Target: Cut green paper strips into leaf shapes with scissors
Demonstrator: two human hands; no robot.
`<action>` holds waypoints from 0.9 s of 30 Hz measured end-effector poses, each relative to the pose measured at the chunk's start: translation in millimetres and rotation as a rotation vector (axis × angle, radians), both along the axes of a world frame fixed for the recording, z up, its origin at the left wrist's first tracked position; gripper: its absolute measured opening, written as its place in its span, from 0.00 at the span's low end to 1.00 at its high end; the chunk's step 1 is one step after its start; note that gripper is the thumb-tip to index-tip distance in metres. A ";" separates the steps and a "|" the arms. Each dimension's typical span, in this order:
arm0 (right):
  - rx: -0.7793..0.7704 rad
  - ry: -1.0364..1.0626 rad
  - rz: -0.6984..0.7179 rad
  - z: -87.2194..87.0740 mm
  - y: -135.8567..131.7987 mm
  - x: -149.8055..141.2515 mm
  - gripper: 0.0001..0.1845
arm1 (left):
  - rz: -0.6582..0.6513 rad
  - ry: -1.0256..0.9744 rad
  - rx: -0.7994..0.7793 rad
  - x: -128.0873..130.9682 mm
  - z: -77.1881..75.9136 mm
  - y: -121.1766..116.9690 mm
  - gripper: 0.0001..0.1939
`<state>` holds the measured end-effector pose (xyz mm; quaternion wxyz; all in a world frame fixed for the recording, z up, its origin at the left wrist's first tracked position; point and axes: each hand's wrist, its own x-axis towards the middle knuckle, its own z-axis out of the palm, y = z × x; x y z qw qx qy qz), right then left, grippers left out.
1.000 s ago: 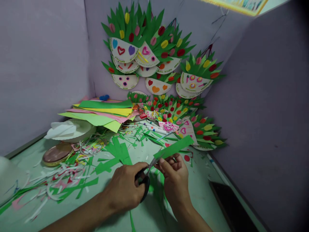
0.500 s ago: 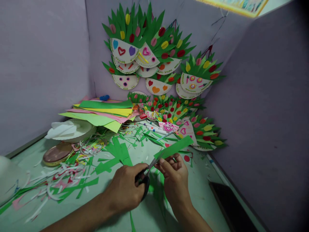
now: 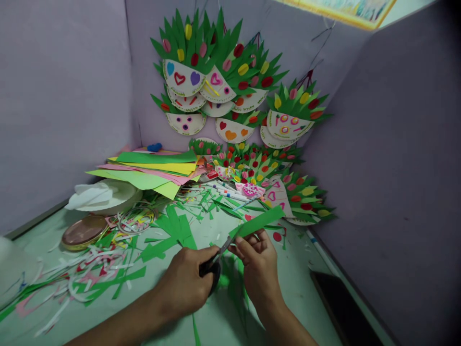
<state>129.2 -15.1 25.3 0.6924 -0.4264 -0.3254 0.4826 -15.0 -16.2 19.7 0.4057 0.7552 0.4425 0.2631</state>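
Counter (image 3: 297, 288), pale green, strewn with paper scraps (image 3: 176, 229). Left hand (image 3: 189, 278), fingers curled around the handles of black-handled scissors (image 3: 217, 270). Right hand (image 3: 258, 266), the nearer one to the green paper strip (image 3: 257, 224), fingers pinching its lower edge. Strip: held above the counter, just beyond the right fingers; left end at the blades, long axis slanting away to the far right.

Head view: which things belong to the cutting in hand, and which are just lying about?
In the cutting:
- scissors, in the left hand
- green strip, in the right hand

Lying about, judging by neither hand touching them:
- coloured paper stack
- markers
- dark flat slab
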 end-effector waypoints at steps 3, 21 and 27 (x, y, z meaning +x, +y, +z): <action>0.000 0.007 -0.011 2.1 1.9 3.8 0.17 | -0.015 0.001 0.004 0.3 -0.8 0.0 0.07; 0.033 -0.050 -0.033 0.2 3.5 9.2 0.18 | 0.000 0.061 0.022 -3.8 1.2 1.7 0.07; 0.034 -0.061 -0.026 -0.6 5.7 9.0 0.19 | -0.054 0.016 -0.009 -5.2 2.3 3.8 0.07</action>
